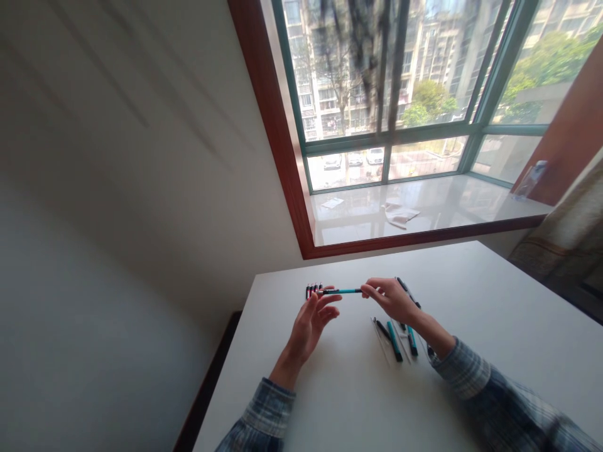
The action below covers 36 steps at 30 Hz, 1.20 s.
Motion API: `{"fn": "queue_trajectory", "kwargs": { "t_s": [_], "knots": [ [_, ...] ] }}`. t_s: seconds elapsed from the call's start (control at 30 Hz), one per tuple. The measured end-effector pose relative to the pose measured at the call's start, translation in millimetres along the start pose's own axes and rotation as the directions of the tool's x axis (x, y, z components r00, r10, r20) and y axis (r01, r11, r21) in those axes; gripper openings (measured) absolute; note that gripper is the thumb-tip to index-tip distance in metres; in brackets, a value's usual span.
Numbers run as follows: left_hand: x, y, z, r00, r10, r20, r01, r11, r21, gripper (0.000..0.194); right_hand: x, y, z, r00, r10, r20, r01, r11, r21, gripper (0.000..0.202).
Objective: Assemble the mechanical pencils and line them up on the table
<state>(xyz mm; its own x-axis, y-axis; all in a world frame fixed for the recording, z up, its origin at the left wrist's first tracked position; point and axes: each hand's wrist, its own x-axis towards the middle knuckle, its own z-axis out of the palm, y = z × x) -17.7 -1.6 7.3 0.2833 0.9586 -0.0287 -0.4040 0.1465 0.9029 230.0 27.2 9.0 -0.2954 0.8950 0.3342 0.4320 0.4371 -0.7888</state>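
A teal pen with black ends point(347, 291) is held level above the table between my two hands. At its left end, my left hand point(313, 320) pinches it between thumb and index finger, the other fingers spread. My right hand point(389, 297) grips the black right end with its fingertips. Behind my left hand several pens with dark and pinkish barrels point(309, 290) lie side by side, partly hidden by it. Below my right hand are loose pen parts: a teal and black barrel point(394, 342), another teal barrel point(412, 342) and thin pale refills point(380, 342).
The white table point(339, 402) stands against the wall and a red-framed window point(308, 242). A dark pen point(406, 290) lies beyond my right wrist. On the sill are papers point(400, 215) and a clear bottle point(530, 181). A curtain point(541, 251) hangs at the right.
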Motion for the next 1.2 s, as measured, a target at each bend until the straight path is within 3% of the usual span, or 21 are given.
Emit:
{"fn": "queue_trajectory", "kwargs": {
  "t_s": [0.13, 0.4, 0.67, 0.87, 1.03, 1.2],
  "knots": [
    [1.0, -2.2, -1.9, 1.0, -0.016, -0.012, 0.014, 0.993, -0.117, 0.046, 0.9, -3.6, 0.8, 0.996, 0.025, 0.08, -0.031, 0.997, 0.071, 0.049],
    [6.6, -3.6, -6.0, 0.985, 0.044, -0.169, -0.073, 0.984, -0.166, 0.036, -5.8, -19.3, 13.0, 0.963, -0.003, 0.27, -0.028, 0.993, 0.112, 0.035],
    [-0.7, 2.1, -7.9, 0.996, -0.086, -0.012, 0.079, 0.956, -0.284, 0.023, -7.1, -17.3, 20.0, 0.974, -0.033, 0.223, 0.018, 0.997, 0.071, 0.034],
    [-3.9, 2.8, -8.6, 0.991, -0.127, 0.029, 0.13, 0.93, -0.345, 0.02, -8.0, -19.0, 19.0, 0.963, -0.013, 0.268, -0.04, 0.981, 0.19, 0.028],
    [-2.5, 4.0, -8.8, 0.987, -0.157, 0.011, 0.147, 0.892, -0.427, 0.015, -8.4, -21.2, 19.2, 0.965, 0.008, 0.262, -0.071, 0.97, 0.234, 0.028],
    [1.6, 5.8, -8.3, 0.985, -0.15, -0.089, 0.093, 0.884, -0.457, 0.022, -8.9, -21.9, 15.5, 0.946, 0.044, 0.321, -0.138, 0.952, 0.274, 0.028]
  ]
}}
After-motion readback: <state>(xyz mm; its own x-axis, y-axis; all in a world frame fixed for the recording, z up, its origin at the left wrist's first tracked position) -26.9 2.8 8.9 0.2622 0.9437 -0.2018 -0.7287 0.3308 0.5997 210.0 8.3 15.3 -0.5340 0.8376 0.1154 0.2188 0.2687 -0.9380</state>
